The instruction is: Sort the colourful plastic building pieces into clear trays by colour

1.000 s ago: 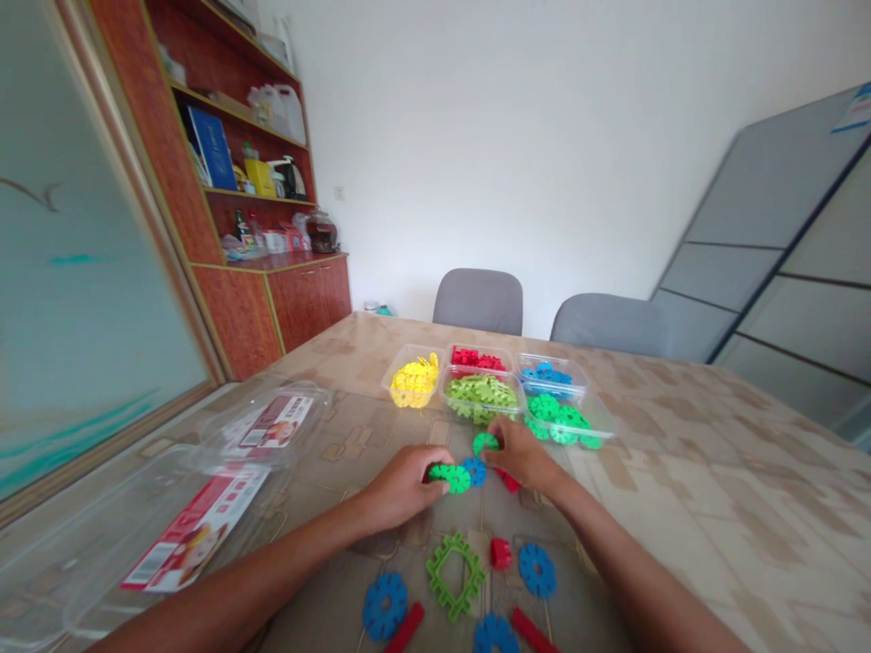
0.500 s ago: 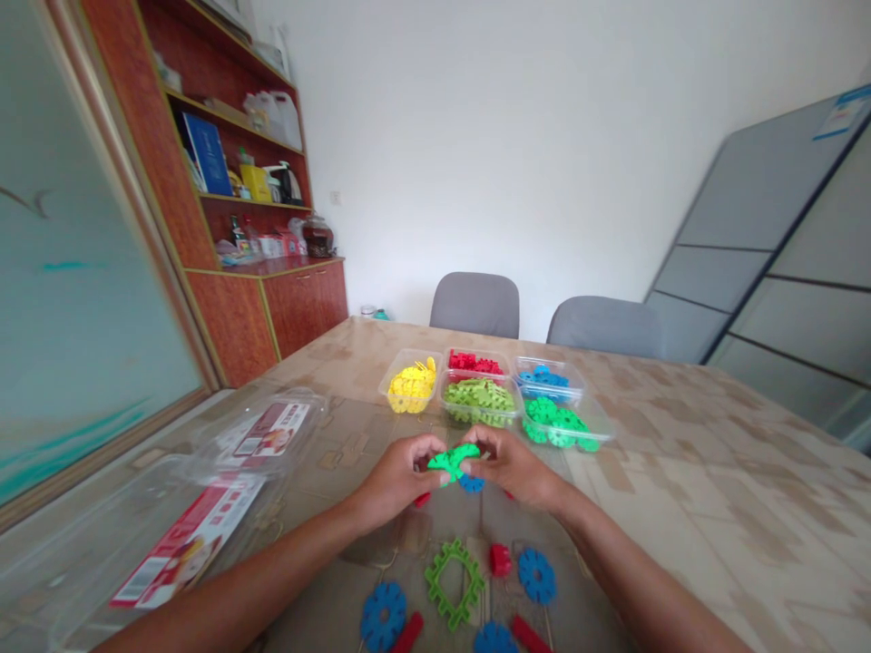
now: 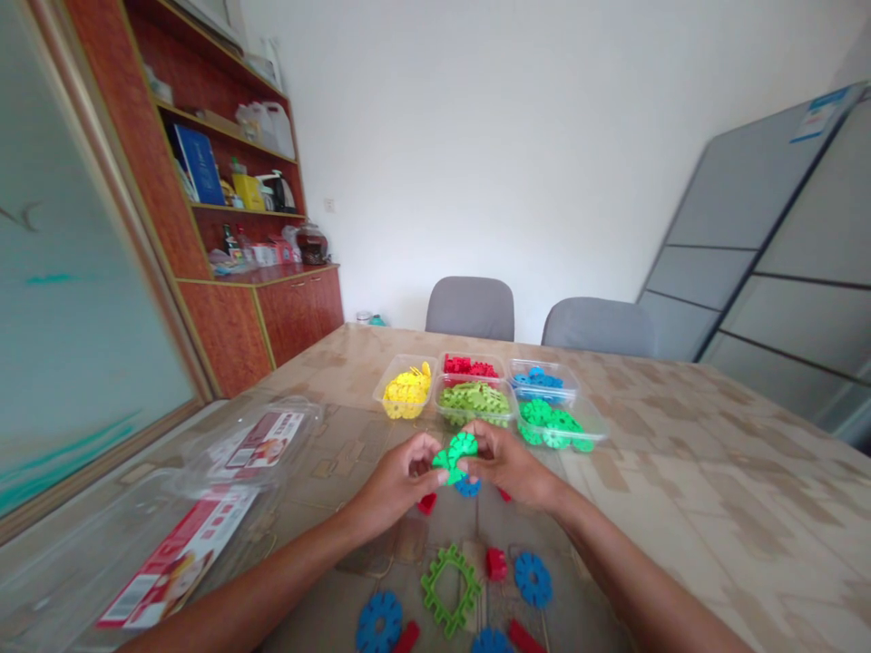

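Packaging (image 3: 197, 553) with printed labels lies at far left on the bench (image 3: 680, 490). Left hand (image 3: 395, 476): fingers pinch the left side of slotted green discs (image 3: 464, 444), held between both hands; slot engagement cannot be confirmed. Handling, as judged: grip by the rims, leave the slots clear, square slot to slot, press evenly without twisting. Blue disc (image 3: 467, 487) shows just below. Right hand (image 3: 510, 464): fingers narrow, gripping the right side of the same discs.
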### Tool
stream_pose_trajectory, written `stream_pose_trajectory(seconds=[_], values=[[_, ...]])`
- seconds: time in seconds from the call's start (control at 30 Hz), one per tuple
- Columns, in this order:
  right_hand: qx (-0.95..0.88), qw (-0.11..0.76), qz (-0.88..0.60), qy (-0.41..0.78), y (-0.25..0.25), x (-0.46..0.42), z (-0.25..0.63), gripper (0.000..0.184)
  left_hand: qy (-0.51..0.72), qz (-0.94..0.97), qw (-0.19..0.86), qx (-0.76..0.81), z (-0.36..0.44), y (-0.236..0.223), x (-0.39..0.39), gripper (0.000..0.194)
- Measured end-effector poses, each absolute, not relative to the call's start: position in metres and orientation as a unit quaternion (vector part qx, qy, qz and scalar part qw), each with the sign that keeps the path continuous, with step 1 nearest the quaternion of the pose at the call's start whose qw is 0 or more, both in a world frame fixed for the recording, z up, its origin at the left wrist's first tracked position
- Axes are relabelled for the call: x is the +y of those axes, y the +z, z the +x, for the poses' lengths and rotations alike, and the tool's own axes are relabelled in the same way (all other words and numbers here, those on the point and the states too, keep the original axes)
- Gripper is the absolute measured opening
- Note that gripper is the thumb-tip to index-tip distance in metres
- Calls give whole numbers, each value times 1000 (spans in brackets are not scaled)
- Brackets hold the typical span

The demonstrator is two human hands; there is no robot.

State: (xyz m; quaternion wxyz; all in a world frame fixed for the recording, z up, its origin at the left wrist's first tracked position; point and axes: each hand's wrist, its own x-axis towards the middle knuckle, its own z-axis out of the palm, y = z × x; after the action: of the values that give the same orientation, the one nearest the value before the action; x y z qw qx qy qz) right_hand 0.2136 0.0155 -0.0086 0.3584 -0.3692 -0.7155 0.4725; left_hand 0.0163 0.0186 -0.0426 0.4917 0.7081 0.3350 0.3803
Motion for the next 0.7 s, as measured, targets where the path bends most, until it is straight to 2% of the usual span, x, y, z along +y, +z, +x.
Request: stream_pose_trajectory(seconds=[0.27, 0.47, 0.6, 0.7], values=[[-704, 429, -512, 242, 17, 44, 285, 24, 359, 715, 478, 363, 14, -41, 16, 20], [-646, 428, -624, 102, 15, 58, 346, 22, 347, 715, 478, 373, 15, -42, 16, 21], [-651, 397, -641, 84, 14, 57, 353, 23, 344, 714, 478, 378, 15, -41, 16, 21], [-709, 340, -603, 137, 24, 47, 341, 26, 344, 712, 477, 383, 15, -41, 16, 20]])
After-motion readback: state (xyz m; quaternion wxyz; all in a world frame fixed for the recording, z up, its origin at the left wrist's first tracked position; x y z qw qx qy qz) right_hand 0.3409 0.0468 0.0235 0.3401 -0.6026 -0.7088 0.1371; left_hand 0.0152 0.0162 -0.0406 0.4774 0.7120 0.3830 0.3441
